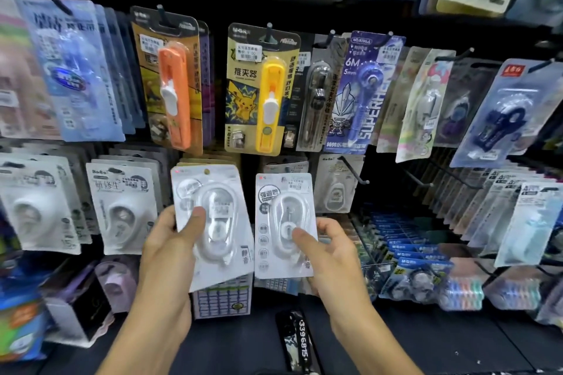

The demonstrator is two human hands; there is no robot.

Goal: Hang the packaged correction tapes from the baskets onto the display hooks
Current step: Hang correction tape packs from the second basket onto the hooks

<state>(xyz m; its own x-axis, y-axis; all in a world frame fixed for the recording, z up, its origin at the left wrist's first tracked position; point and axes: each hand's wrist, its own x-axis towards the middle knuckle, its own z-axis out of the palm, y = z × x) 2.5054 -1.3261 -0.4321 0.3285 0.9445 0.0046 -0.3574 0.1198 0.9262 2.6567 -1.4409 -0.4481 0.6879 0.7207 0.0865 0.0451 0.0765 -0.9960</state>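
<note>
- Two packaged correction tapes (213, 222) (285, 222) were pinched, one per grip: left hand (170, 240), right hand (332, 253).
- Risk: hang-hole could miss the bare hook (353, 170); pack drops.

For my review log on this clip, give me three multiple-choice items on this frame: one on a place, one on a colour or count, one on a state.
1. Where does the empty black hook stand?
A. Right of the right-hand pack
B. Left of the orange pusher
C. Below both hands

2. What colour is the clip pusher on the Pikachu card?
A. Green
B. Yellow
C. Red

3. How is the left hand occupied?
A. Hanging idle
B. Flat on a shelf
C. Gripping a white correction tape pack

Answers:
1. A: the hook juts out above and right of the pack that the right hand holds.
2. B: the pusher body is yellow with a white slider.
3. C: its thumb lies across the blister of the left pack, fingers hidden behind it.
</note>
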